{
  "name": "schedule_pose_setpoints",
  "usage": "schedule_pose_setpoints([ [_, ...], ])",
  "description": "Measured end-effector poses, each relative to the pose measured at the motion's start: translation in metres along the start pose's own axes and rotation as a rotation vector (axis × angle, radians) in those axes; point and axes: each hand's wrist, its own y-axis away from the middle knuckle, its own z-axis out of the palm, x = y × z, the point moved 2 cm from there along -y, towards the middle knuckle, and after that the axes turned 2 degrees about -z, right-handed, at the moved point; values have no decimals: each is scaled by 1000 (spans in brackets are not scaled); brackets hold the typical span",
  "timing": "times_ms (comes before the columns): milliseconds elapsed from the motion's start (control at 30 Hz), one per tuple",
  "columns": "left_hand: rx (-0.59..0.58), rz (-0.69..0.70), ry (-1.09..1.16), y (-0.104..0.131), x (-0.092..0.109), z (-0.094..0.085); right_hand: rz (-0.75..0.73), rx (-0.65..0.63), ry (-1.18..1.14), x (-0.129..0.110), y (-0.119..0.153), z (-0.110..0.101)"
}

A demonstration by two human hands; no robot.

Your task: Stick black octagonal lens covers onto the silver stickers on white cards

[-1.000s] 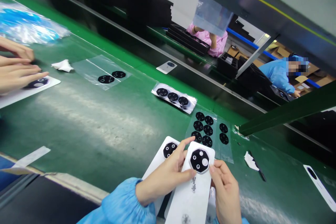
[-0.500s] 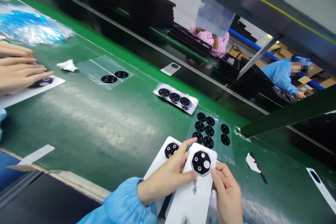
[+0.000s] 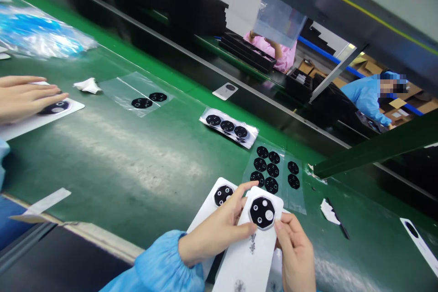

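– What is held, and how?
– The upper white panel (image 3: 248,255) is gripped between the two hands above the green worktop (image 3: 137,146): its left edge is clamped by the left hand (image 3: 217,230), its right edge pinched by the right hand (image 3: 297,248).
– And the black camera plate (image 3: 262,212)?
– It is seen near the panel's top end; whether it is firmly stuck cannot be told.
– What could go wrong?
– If it is pressed unevenly by the left thumb, the plate could be shifted or smudged. If the pinch is loosened, the panel could be dropped onto the lower panel (image 3: 201,212) and both be scratched.
– And the clear film (image 3: 294,203) just beyond?
– Its black pieces (image 3: 273,170) could be dislodged if brushed by the left forefinger; contact there cannot be judged.
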Motion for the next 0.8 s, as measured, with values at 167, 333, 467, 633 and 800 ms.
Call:
schedule_pose_setpoints([
  [167,-17,14,5,-1,-1,-1,-19,26,9,0,1,2],
  [333,-28,21,-12,-2,-2,-1,-25,33,28,-2,2,2],
  [467,-32,25,-17,-2,0,-1,-49,26,40,-2,2,1],
  [633,-43,26,-3,-1,3,1,-52,47,37,-3,4,1],
  [800,-62,25,0,-1,2,1,-51,64,59,-2,5,0],
])
